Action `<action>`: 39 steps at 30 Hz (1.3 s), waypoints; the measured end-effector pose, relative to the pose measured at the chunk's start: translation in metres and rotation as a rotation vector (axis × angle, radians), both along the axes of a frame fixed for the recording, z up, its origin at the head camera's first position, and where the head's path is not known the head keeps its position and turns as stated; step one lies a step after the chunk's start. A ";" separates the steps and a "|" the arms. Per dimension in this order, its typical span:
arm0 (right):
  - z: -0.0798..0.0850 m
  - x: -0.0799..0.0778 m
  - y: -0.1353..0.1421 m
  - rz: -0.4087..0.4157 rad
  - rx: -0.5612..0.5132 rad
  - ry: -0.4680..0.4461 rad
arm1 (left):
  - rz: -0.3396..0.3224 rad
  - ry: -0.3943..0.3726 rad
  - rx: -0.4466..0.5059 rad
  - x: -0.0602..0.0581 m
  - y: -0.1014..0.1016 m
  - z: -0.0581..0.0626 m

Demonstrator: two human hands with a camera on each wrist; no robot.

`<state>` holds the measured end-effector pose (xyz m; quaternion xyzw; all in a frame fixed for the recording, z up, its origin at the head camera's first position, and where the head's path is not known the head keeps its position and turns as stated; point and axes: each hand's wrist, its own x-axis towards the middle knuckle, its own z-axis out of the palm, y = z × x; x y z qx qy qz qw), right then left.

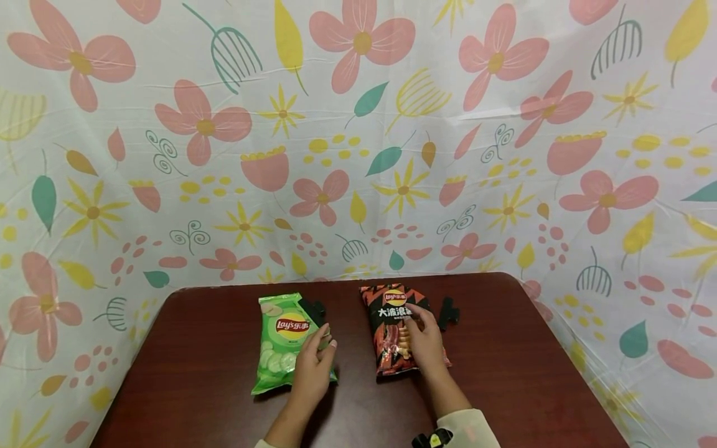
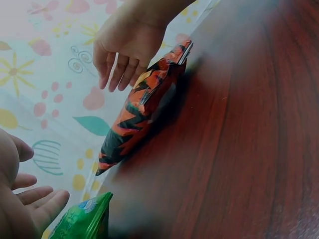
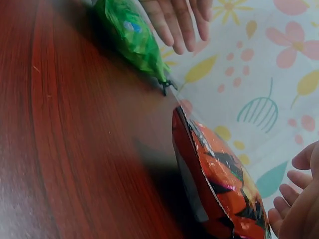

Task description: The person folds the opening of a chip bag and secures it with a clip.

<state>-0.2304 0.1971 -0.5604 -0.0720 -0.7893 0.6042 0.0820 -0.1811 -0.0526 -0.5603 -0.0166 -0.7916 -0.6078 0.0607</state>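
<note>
A green Lay's chip bag [image 1: 274,339] lies on the table left of the middle. My left hand [image 1: 312,368] hovers over its right edge, fingers relaxed, holding nothing. To the right lies a black and orange Lay's chip bag [image 1: 388,339]. Over that bag's right side is my right hand [image 1: 427,342], its fingers loosely bent and gripping nothing. In the left wrist view, the right hand [image 2: 130,50] hangs above the puffed orange bag [image 2: 134,114]. The right wrist view has the right hand [image 3: 299,199] beside the same bag [image 3: 229,179], fingers apart from it.
Small black clip-like pieces stand behind the bags, one [image 1: 318,308] by the green bag and one [image 1: 449,313] right of the orange bag. The dark red wooden table [image 1: 521,373] meets a flowered cloth backdrop [image 1: 347,236] at its far edge.
</note>
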 end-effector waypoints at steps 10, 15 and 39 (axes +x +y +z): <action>0.003 0.000 0.014 -0.086 0.082 -0.006 | -0.039 0.024 -0.035 0.002 0.009 -0.005; 0.001 0.000 0.021 -0.084 0.113 -0.014 | -0.042 0.027 -0.037 0.002 0.013 -0.008; -0.008 -0.001 0.037 -0.032 0.197 -0.160 | -0.110 -0.065 -0.079 0.002 0.031 -0.012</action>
